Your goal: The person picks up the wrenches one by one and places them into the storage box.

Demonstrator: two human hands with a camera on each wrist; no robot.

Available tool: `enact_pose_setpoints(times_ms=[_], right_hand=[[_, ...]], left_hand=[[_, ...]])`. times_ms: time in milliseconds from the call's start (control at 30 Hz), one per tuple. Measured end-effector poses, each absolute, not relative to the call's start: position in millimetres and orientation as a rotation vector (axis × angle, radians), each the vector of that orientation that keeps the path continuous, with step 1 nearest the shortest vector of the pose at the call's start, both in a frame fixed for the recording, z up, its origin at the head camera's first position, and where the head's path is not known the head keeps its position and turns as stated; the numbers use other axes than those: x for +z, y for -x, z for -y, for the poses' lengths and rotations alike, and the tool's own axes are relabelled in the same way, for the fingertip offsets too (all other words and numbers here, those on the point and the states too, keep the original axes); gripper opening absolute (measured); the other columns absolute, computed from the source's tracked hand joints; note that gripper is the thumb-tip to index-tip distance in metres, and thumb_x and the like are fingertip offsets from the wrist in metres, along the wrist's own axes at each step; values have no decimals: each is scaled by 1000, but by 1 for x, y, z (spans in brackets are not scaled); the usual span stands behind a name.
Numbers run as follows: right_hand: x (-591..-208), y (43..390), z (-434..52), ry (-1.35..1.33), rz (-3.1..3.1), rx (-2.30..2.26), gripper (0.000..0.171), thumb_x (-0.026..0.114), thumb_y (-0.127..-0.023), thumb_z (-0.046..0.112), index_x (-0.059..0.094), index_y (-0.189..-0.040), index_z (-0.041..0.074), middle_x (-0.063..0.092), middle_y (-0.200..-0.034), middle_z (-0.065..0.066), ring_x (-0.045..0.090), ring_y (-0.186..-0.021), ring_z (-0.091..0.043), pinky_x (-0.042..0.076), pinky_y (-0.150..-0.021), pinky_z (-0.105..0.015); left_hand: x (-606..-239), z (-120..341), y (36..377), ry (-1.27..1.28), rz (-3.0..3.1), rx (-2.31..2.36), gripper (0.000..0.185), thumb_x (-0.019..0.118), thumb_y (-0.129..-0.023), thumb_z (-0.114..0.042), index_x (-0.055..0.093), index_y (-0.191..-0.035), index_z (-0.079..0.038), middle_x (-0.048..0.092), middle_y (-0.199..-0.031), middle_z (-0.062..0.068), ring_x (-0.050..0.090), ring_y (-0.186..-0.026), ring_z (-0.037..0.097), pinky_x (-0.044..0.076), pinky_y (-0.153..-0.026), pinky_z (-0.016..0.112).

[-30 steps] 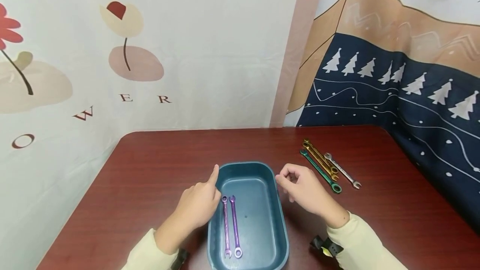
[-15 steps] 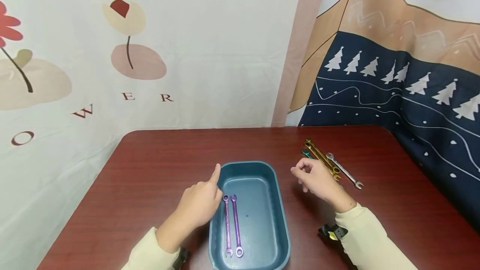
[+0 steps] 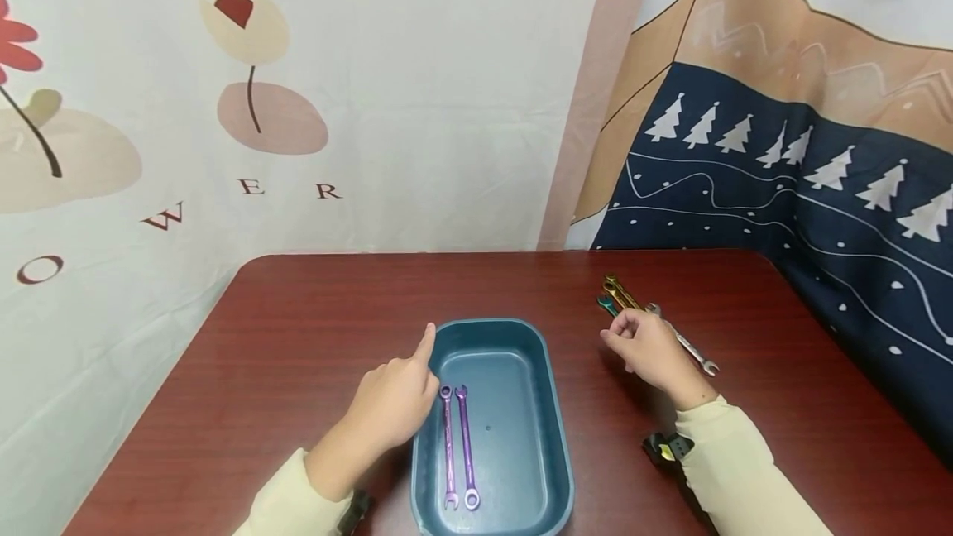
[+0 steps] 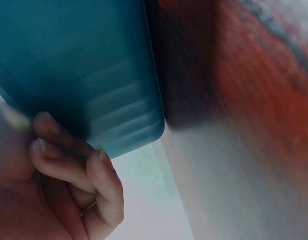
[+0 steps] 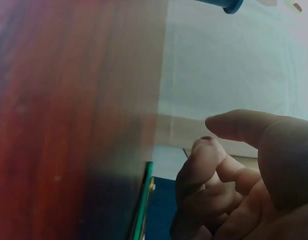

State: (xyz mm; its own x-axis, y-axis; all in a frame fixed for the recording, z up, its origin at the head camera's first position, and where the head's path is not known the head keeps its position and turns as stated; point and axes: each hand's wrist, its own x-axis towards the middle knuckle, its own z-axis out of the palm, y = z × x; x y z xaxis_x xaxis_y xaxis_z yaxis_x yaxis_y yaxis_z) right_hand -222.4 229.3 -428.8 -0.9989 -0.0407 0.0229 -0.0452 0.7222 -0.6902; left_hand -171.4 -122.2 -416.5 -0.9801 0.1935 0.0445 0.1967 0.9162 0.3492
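Printed cloth hung behind everything, a pale flower sheet with red letters on the left and a navy one with white pine trees on the right, meeting at the far corner. Below that sat a dark reddish wood desk with rounded far corners. Biggest thing on it was a teal plastic bin, placed lengthwise around the middle of the near edge. The person's left hand rested against the bin's left wall near its far left corner, index finger stuck out along the rim and the other fingers curled in against the outside of the wall, so more bracing than properly gripping it. The right hand was over toward the right edge of the desk, well apart from the bin, fingers loosely curled right above a small bunch of wrenches; from the wrist view it looked like it was holding nothing yet. That bunch was a silver wrench, a gold wrench and a green wrench, lying side by side at a slant, mostly covered by the hand. Inside the bin, along its left side, two purple wrenches lay parallel, just beside each other.
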Motion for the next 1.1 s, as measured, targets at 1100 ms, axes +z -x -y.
enact_pose_setpoints(times_ms=[1100], right_hand=[[-423,224,-261,-25,3126,624,27,72,-89,21,71,-107,1,71,-90,-13,59,-69,-19,44,-53,-33]], left_hand=[[-416,123,171,313,3064,-574,69,54,-97,-21,27,-158,-7,39,-47,-2,35,-40,14,30,-42,28]])
